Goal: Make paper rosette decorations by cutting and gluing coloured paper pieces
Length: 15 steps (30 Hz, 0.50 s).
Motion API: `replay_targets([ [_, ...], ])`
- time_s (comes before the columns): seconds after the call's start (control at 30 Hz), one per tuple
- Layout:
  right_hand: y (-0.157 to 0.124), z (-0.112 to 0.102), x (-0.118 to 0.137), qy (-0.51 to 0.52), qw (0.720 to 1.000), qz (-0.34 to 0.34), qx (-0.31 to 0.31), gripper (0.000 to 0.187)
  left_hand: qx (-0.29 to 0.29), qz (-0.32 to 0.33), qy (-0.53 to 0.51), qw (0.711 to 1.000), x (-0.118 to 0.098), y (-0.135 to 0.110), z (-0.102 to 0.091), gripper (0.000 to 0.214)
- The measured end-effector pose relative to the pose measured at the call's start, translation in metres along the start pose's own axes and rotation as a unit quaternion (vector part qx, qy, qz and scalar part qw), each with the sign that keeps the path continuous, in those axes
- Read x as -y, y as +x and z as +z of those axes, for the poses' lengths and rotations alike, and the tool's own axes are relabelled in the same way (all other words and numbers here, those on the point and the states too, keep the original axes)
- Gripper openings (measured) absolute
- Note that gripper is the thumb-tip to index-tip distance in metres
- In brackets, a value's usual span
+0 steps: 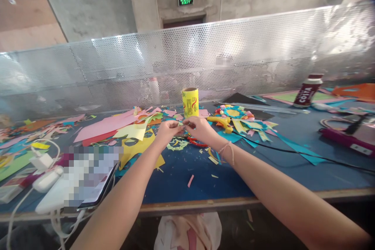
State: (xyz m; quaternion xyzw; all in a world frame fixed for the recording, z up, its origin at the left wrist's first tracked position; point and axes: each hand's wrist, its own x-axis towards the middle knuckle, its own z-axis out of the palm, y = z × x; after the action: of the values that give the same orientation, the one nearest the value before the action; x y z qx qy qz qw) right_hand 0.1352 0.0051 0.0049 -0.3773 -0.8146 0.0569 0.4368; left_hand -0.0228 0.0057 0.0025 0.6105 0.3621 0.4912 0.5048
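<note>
My left hand (170, 128) and my right hand (199, 125) meet over the middle of the table, fingertips pinched close together. Whatever is between them is too small to make out. Just behind them stands a yellow printed cardboard tube (190, 102), upright. Beneath my hands lie pale green cut paper pieces (177, 144) and red-handled scissors (197, 142), partly hidden. A yellow glue gun (223, 122) rests to the right of my right hand, its black cord running off to the right. Beyond it sits a colourful paper rosette (234, 112) with ribbon-like tails.
Pink paper sheets (107, 126) and yellow cut paper (137, 146) lie left of centre. A tablet (101, 185) with white cables and chargers is at the near left. At right are a maroon bottle (308, 90), a purple power strip (348, 142) and blue paper (301, 149). A perforated metal screen (117, 72) stands behind.
</note>
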Motion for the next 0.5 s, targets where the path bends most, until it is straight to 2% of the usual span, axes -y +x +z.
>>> replay_targets([
  [0.1, -0.001, 0.0, 0.003, -0.001, 1.0, 0.007, 0.007, 0.018, 0.006, 0.004, 0.008, 1.0, -0.001, 0.0, 0.0, 0.028],
  [0.3, -0.001, 0.0, 0.012, 0.009, 1.0, 0.02, 0.009, 0.015, -0.017, 0.015, 0.063, 0.998, -0.004, -0.001, 0.001, 0.019],
  [0.5, 0.002, -0.004, 0.01, 0.0, 1.0, 0.029, -0.002, 0.013, -0.02, 0.026, 0.121, 0.992, -0.003, -0.001, 0.003, 0.014],
])
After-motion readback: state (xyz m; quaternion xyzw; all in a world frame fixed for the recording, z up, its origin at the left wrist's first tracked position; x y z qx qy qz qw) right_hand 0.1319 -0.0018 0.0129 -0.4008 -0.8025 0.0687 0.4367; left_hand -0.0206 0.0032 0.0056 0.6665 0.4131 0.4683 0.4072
